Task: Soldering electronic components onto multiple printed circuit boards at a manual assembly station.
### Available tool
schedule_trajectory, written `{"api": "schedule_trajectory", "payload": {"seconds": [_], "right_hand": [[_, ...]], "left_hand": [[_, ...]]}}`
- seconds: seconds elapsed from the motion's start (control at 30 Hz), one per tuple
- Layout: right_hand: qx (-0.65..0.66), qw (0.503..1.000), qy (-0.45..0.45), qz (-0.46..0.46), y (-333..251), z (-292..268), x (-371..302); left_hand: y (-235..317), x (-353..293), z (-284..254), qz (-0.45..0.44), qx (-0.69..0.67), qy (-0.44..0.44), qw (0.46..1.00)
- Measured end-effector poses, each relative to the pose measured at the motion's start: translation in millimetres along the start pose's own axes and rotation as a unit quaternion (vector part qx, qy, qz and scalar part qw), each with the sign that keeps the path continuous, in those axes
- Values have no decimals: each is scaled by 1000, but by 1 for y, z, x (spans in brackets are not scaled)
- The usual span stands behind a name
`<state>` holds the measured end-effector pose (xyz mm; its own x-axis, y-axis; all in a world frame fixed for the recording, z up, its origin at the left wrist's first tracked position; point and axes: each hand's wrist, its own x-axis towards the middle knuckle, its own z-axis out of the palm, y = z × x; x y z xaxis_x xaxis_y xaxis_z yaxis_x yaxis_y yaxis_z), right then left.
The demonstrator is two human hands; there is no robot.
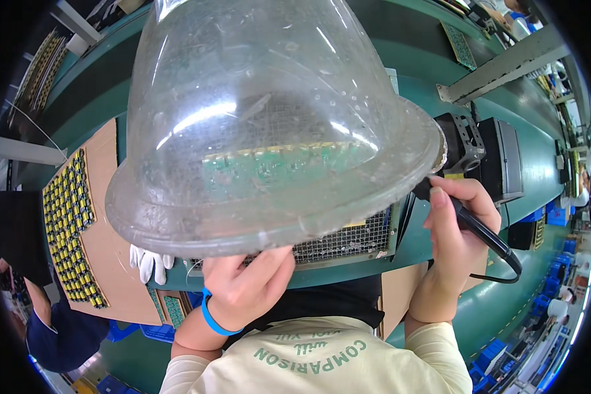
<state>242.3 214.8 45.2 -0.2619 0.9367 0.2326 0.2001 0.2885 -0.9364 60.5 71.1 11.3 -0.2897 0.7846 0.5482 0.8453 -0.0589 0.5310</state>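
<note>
My right hand (459,230) is wrapped round the black handle of a soldering iron (482,236), whose cord loops back on the right. The iron's tip is hidden behind the rim of a large clear plastic hood (256,85). My left hand (249,289), with a blue wristband, reaches under the hood's near rim. Its fingers are bent, but the rim covers their tips and whatever they may hold. Blurred through the plastic appears a green circuit board (276,171) with a yellowish edge. Beneath it lies a wire mesh (341,248) in a metal frame.
Rows of yellow-and-black components (69,230) lie on a cardboard sheet (115,262) at left. A white glove (151,262) is near my left hand. An iron stand (463,141) and black box (502,157) stand at right, near a metal post (505,65). Another person's dark sleeve (65,335) shows at left.
</note>
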Motion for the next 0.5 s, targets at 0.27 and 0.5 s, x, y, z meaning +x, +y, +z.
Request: {"api": "schedule_trajectory", "payload": {"seconds": [0.27, 0.5], "right_hand": [[83, 995, 43, -16, 8, -5, -13], [110, 990, -74, -46, -6, 37, -7]], "left_hand": [[-17, -18, -25, -34, 71, 28, 997], [-21, -24, -33, -49, 72, 29, 996]]}}
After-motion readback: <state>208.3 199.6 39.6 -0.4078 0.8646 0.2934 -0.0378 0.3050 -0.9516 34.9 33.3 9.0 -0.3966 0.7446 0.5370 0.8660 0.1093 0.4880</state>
